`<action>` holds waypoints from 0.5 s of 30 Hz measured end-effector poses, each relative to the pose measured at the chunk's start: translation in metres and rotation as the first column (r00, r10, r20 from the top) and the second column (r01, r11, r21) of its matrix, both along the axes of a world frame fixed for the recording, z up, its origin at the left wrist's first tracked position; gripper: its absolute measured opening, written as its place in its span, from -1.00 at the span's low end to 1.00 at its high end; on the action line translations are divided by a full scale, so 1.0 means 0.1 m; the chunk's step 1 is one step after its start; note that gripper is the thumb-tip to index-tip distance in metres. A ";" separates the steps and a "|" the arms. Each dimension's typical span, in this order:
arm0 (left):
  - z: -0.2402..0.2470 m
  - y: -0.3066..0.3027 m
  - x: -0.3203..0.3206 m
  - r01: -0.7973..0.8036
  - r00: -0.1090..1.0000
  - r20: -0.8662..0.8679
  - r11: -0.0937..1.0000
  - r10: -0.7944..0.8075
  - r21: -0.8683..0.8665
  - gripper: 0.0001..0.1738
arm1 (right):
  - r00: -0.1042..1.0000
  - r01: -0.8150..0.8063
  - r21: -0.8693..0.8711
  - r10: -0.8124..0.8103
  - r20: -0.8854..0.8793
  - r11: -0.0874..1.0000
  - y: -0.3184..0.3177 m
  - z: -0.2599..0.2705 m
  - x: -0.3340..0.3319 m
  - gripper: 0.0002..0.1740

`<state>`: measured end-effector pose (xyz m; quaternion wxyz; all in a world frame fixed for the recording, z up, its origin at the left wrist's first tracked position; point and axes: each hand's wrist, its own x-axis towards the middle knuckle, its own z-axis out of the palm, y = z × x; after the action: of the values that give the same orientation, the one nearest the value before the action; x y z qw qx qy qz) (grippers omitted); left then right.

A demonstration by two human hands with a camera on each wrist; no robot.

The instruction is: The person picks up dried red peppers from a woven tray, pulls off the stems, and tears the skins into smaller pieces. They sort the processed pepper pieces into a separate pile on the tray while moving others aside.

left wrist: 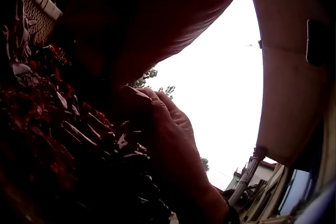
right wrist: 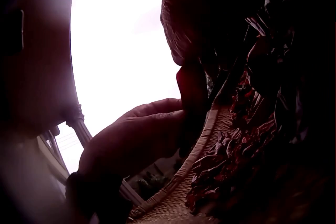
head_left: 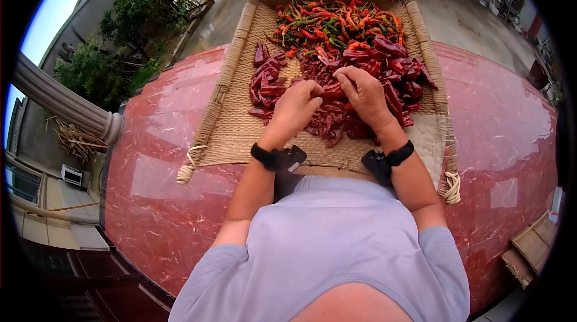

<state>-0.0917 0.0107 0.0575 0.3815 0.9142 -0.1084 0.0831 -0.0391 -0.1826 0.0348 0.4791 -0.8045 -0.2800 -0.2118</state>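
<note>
Both hands meet over a woven tray (head_left: pixel 240 91) heaped with red peppers. A dark red dried pepper (right wrist: pixel 192 85) spans the small gap between them. My left hand (head_left: pixel 296 109) pinches one end between thumb and curled fingers. Opposite it, my right hand (head_left: pixel 365 97), bent down at the wrist, holds the other end in its fingertips. Large wrinkled dark red peppers (head_left: pixel 393 97) lie beside and under the right hand. Another small group of dark red peppers (head_left: pixel 267 75) lies to the left of the left hand. Both wrist views are dark, and the fingertips are partly hidden there.
Smaller orange, red and green chilies (head_left: pixel 336 24) cover the tray's far end. The tray's raised rim (head_left: pixel 223 85) runs along both sides, and a pale flat sheet (head_left: pixel 427 142) lies at its near right. Red polished stone (head_left: pixel 162 118) surrounds it; a column (head_left: pixel 66 97) stands left.
</note>
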 end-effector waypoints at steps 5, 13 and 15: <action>0.01 0.45 -0.06 -0.363 0.930 0.174 0.883 0.323 0.297 -0.80 | 0.967 0.150 -0.355 -0.063 0.246 0.923 -0.07 0.02 0.02 -0.75; -0.01 0.50 -0.09 -0.399 0.914 0.166 0.898 0.371 0.187 -0.73 | 0.945 0.261 -0.602 -0.072 0.319 0.755 0.02 -0.23 0.05 -0.76; 0.00 0.38 -0.09 -0.274 0.961 0.074 0.955 0.267 0.114 -0.70 | 0.949 0.250 -0.576 -0.079 0.305 0.778 0.04 -0.27 0.08 -0.76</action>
<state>-0.1005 0.0482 0.0573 0.3061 0.9395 0.0018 0.1540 -0.0308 -0.1785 0.0076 0.1331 -0.9013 -0.3221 -0.2573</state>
